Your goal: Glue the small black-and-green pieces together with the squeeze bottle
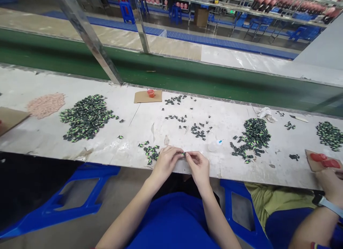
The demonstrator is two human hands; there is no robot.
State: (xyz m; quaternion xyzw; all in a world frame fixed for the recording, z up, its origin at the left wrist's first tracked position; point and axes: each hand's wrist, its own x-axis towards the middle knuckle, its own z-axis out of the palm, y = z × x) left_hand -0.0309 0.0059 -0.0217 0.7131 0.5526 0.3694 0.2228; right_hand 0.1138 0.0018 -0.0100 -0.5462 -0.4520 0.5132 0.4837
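Near the table's front edge, my left hand (169, 159) and my right hand (197, 164) meet at the fingertips. Between them they pinch one small black-and-green part (183, 154), mostly covered by the fingers. Left of my left hand lies a small group of black-and-green parts (152, 153), partly behind that hand. Beyond my hands, small black pieces (198, 131) are scattered on the white table. A larger heap of black-and-green parts (87, 116) sits to the left, and another heap (255, 132) to the right.
A red cup (150, 93) stands on cardboard (139, 97) at the table's far edge. Pale pink pieces (45, 105) lie far left. At right, a co-worker's hand (331, 184) is beside red lumps (318, 157) on cardboard. A green conveyor belt (187, 77) runs behind a metal post (88, 38).
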